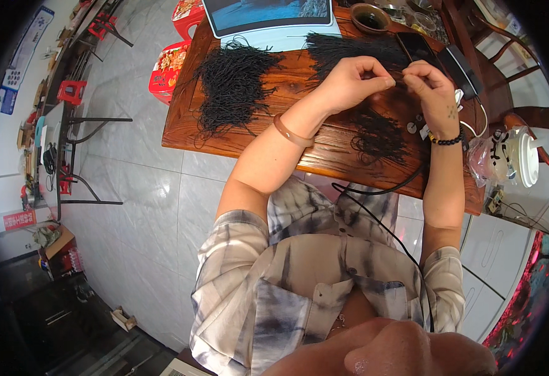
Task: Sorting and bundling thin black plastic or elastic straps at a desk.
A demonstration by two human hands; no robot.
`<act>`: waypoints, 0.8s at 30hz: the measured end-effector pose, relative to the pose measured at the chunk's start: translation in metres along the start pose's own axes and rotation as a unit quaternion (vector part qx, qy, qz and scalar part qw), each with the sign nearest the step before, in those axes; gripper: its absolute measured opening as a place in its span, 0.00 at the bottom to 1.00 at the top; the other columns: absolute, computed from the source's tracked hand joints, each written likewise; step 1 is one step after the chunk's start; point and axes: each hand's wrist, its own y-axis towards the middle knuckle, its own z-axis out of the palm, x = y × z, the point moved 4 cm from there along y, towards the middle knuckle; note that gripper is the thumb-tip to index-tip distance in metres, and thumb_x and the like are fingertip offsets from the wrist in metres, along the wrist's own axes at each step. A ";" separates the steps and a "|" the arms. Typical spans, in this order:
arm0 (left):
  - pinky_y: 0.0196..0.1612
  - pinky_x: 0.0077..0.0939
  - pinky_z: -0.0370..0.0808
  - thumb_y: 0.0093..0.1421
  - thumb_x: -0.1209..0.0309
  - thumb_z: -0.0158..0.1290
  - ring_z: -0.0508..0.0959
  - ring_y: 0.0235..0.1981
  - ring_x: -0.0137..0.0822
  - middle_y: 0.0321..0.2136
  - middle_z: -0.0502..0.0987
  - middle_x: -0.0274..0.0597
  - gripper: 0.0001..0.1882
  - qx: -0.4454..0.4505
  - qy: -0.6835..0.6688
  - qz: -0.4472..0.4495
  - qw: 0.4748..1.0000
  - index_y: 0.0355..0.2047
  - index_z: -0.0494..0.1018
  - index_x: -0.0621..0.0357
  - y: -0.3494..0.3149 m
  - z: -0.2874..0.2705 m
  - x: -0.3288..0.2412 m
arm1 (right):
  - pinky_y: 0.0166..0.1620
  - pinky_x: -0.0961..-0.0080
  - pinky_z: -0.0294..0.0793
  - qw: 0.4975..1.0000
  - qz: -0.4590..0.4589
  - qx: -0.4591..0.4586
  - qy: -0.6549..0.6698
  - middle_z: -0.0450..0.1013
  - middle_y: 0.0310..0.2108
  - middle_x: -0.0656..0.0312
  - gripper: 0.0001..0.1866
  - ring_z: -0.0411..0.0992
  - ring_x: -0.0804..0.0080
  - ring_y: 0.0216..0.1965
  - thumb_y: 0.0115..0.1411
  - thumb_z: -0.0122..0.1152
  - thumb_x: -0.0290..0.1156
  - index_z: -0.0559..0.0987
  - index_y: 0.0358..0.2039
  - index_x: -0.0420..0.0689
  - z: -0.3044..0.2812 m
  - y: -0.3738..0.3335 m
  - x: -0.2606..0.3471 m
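Observation:
My left hand [359, 81], with a brown bangle on its wrist, is raised over the wooden table [287, 84], thumb and index finger pinched. Close to its right, my right hand [432, 88] also has its fingers pinched, beaded bracelet below. What lies in the fingertips is too small to make out. A large pile of thin black cords [233, 84] covers the table's left part. Beyond my hands lies a second bundle of black cords [343, 49], partly hidden by my left hand. A smaller bunch of knotted-looking black cords [379, 135] lies below them, nearer me.
A tablet [268, 15] stands at the back, with a bowl [369, 19] and a phone [415, 47] to its right. Beside them is a black box-shaped device [461, 70] with a white cable. Red floral boxes [169, 70] stand left; a bagged white-lidded cup [525, 156] sits right.

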 end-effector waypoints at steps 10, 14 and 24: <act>0.21 0.13 0.66 0.56 0.72 0.53 0.70 0.19 0.23 0.23 0.76 0.42 0.08 0.059 -0.126 -0.064 0.988 0.33 0.73 0.65 0.002 0.003 0.006 | 0.41 0.84 0.68 0.994 -0.058 0.040 -0.081 0.69 0.34 0.63 0.07 0.68 0.79 0.37 0.52 0.58 0.20 0.76 0.33 0.37 0.016 -0.003 0.005; 0.21 0.11 0.64 0.55 0.70 0.54 0.70 0.19 0.21 0.23 0.76 0.39 0.08 0.044 -0.071 -0.048 0.995 0.31 0.75 0.63 0.001 0.003 0.005 | 0.41 0.84 0.69 0.994 -0.043 0.039 -0.097 0.71 0.34 0.61 0.07 0.69 0.79 0.36 0.52 0.56 0.19 0.77 0.33 0.36 0.015 -0.004 0.008; 0.28 0.14 0.69 0.54 0.71 0.55 0.73 0.23 0.22 0.22 0.76 0.37 0.08 -0.013 -0.027 -0.007 1.000 0.30 0.75 0.64 0.006 -0.001 0.012 | 0.31 0.87 0.69 0.921 -0.156 -0.037 -0.356 0.73 0.30 0.62 0.06 0.70 0.81 0.29 0.52 0.57 0.22 0.78 0.31 0.37 0.021 -0.007 0.020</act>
